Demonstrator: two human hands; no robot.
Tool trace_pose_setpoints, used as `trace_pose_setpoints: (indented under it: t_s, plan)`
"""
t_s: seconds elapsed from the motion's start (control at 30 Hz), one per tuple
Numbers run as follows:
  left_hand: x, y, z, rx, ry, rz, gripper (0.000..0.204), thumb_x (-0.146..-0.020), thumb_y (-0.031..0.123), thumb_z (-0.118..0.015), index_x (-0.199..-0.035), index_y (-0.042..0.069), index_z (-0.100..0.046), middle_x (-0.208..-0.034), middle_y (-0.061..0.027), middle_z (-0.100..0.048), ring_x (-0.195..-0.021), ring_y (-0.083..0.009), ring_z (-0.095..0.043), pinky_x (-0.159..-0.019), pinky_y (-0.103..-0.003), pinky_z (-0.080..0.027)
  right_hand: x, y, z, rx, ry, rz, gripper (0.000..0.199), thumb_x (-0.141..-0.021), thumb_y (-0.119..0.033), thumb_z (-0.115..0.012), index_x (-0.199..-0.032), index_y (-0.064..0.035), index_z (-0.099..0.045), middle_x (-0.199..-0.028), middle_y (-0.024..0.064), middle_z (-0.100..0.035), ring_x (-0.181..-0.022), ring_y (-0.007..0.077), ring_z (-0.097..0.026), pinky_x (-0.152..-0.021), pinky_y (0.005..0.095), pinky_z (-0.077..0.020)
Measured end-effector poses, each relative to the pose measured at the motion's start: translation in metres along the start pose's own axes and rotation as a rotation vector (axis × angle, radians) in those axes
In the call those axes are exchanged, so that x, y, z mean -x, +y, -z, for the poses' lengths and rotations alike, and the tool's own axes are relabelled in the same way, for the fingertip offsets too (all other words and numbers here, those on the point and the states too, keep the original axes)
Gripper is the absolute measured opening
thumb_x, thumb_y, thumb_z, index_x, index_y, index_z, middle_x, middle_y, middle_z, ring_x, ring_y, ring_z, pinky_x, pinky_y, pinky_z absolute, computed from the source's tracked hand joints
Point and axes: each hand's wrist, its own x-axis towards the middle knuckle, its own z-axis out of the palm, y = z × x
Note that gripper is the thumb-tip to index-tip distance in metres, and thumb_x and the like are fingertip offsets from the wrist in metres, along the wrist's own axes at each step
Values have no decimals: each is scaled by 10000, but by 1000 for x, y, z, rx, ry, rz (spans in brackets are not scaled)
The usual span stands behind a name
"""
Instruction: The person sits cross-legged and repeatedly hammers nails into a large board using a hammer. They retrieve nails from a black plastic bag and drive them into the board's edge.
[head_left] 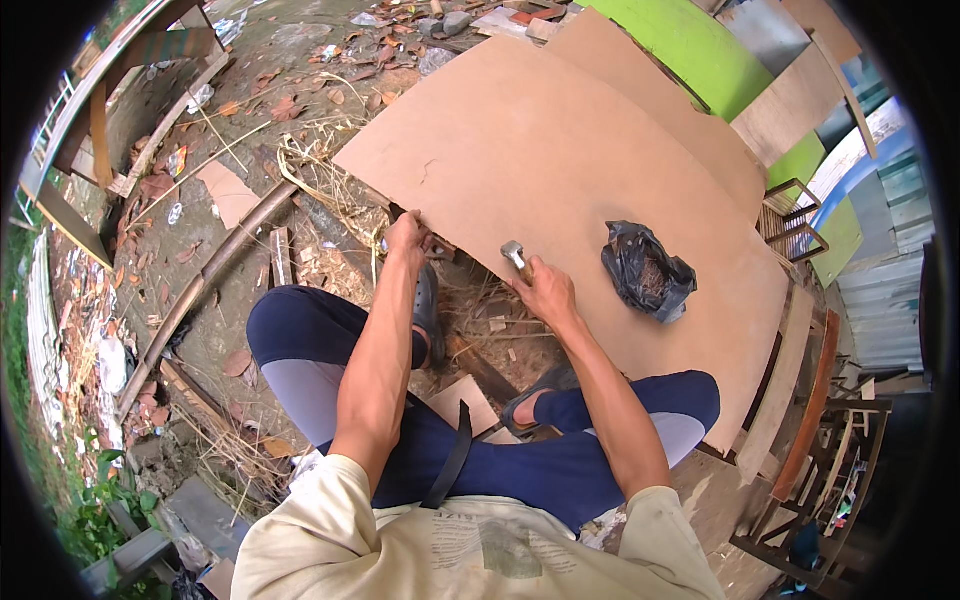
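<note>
A large thin brown board (pixel 560 150) spreads out in front of me, its near-left edge running past both hands. My left hand (pixel 407 236) is closed at that edge, near the left corner; the fingers are partly hidden and seem to grip the board. A hammer (pixel 513 253) is in my right hand (pixel 549 292), its metal head raised just beside the edge, and the fingers wrap round its handle. To the right of the hammer, a crumpled black plastic bag (pixel 630 272) lies open on the board, with many small brownish pieces inside.
A wooden pole (pixel 215 268) lies on the littered ground at left. Beyond the board are a bright green panel (pixel 690 50) and more sheets. Wooden frames (pixel 850 470) stand at right, near corrugated metal (pixel 885 315). My sandalled feet (pixel 428 318) are close below the board's edge.
</note>
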Motion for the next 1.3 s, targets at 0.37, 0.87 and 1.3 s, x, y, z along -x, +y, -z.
trace_pose_setpoints:
  t_s: [0.37, 0.87, 1.3]
  plan:
    - [-33, 12, -6, 196, 95, -263, 173, -910, 128, -633, -1044, 19, -629, -758, -47, -604, -518, -127, -493, -466, -296, -381, 1, 2, -2, -50, 33, 39, 427, -829, -370, -778, -869, -14, -546, -755, 212, -638, -773, 432, -637, -683, 509, -486]
    - [22, -3, -34, -303, 5, -667, 211, -824, 271, -754, -972, 122, -737, -1568, -341, -135, -1481, -446, -154, -1204, -438, -192, 2, 6, -4, -58, 65, 62, 401, -839, -354, -768, -864, -24, -542, -726, 215, -627, -725, 433, -625, -638, 494, -469]
    - [-24, -3, 5, 253, -32, -152, 135, -939, 82, -567, -1069, 68, -598, -823, -2, -568, -720, -128, -586, -681, -367, -572, 7, 2, -1, -75, 43, 45, 409, -845, -363, -763, -860, -18, -544, -717, 223, -616, -735, 437, -626, -646, 492, -468]
